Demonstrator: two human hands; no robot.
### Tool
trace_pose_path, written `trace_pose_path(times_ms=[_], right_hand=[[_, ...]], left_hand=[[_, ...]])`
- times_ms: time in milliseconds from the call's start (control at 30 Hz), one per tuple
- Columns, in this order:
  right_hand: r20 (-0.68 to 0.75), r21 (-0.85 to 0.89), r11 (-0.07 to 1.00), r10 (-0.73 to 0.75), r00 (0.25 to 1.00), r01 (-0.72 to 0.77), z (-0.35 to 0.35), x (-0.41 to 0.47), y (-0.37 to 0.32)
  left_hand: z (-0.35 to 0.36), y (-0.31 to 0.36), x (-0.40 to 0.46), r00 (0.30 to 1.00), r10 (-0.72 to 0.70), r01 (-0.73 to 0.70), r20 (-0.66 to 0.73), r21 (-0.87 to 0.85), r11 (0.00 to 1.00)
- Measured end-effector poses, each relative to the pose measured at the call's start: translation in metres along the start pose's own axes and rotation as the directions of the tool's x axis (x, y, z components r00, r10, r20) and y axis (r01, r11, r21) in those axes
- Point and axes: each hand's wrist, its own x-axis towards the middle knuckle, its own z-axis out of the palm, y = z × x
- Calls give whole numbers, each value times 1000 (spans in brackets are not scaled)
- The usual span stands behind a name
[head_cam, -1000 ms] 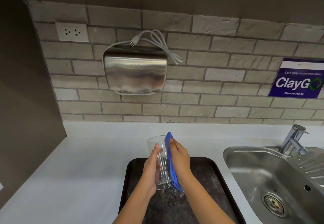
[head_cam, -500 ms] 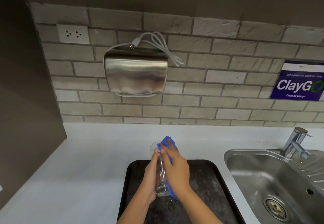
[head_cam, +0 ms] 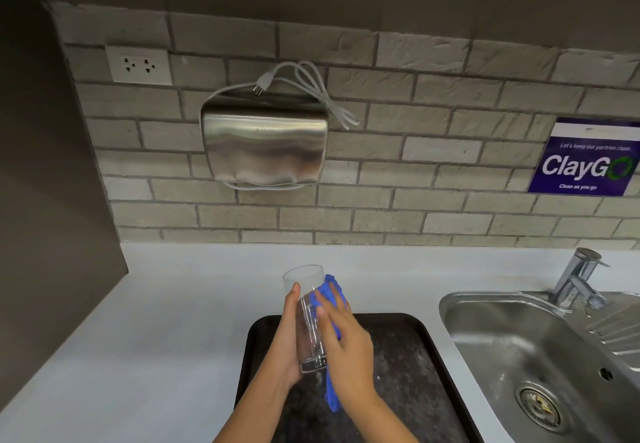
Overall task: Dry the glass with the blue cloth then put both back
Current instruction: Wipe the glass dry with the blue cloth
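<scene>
1. My left hand (head_cam: 285,342) is wrapped around the glass (head_cam: 306,318), thumb up along its near side and palm under the base end. I hold it low on the body so most of the wall is free for wiping.
2. I keep the glass above the far left part of the dark tray (head_cam: 408,356), tilted with its open rim pointing away from me. Any drips should then land on the tray, not the counter.
3. My right hand (head_cam: 348,342) presses the blue cloth (head_cam: 330,295) flat against the glass's right side, fingers spread to cover more surface. The cloth is pinned between palm and glass, bunched near the rim, with a tail hanging down over the tray.
4. I judge the drying to be mid-way: the outside wall is being rubbed, and the inside looks untouched.
5. Putting both back comes later; the tray directly below seems the likely spot.
</scene>
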Motion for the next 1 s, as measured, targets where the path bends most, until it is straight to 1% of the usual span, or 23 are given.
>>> trace_pose_path(times_ms=[33,67,100,133,233,267,300,367,433,500,567,633,700,767,800,833,900,933,1000], right_hand=[[0,137,987,85,996,-84,-3,6,-3],[5,192,974,125,992,-124,-5,11,-5],[10,186,976,117,993,-117,-6,13,-5],[10,142,987,76,997,-77,-5,10,-6],[11,-70,989,-132,991,133,0,-7,3],[13,-84,984,-159,987,159,1,-12,7],[8,-44,990,-136,991,136,0,-14,8],[-16,154,988,7,1000,-5,-2,-12,6],[-3,336,928,171,985,-160,-4,-7,7],[27,427,864,281,959,-266,-7,0,7],[12,454,840,328,944,-298,-11,4,5],[-14,424,857,330,944,-294,-12,6,5],[-27,400,878,298,954,-263,-13,6,8],[-60,346,908,274,960,-238,-12,5,8],[-77,318,919,268,960,-231,-11,5,7],[-87,297,929,257,962,-221,-9,3,6],[-94,229,958,197,976,-172,-5,-2,5],[-92,165,978,146,985,-129,-2,-5,5],[-75,-8,1000,17,997,-18,5,-12,6]], left_hand=[[0,-2,0,1000,5,-5,9,-19,1000],[4,-3,-1,1000,6,-6,6,-47,999],[5,-3,1,1000,11,-9,22,-73,997],[6,-1,0,999,20,-18,25,-78,997],[0,5,8,1000,31,-31,-4,-91,995],[-1,7,7,1000,26,-26,-1,-83,996],[-1,7,8,1000,24,-23,3,-80,997],[1,8,8,999,43,-43,5,-104,994],[3,7,8,996,92,-92,-5,-124,988],[8,7,8,991,127,-130,-35,-124,984],[16,11,6,987,135,-142,-84,-82,986],[24,14,6,970,169,-166,-173,32,986],[28,13,4,929,269,-230,-256,172,958],[27,9,3,891,363,-286,-272,283,915],[28,7,2,883,380,-287,-275,322,902],[28,6,0,883,376,-274,-282,341,899],[32,5,-2,905,313,-220,-288,311,924],[33,6,-3,920,276,-192,-279,294,936],[32,8,-7,940,247,-168,-237,309,936]])
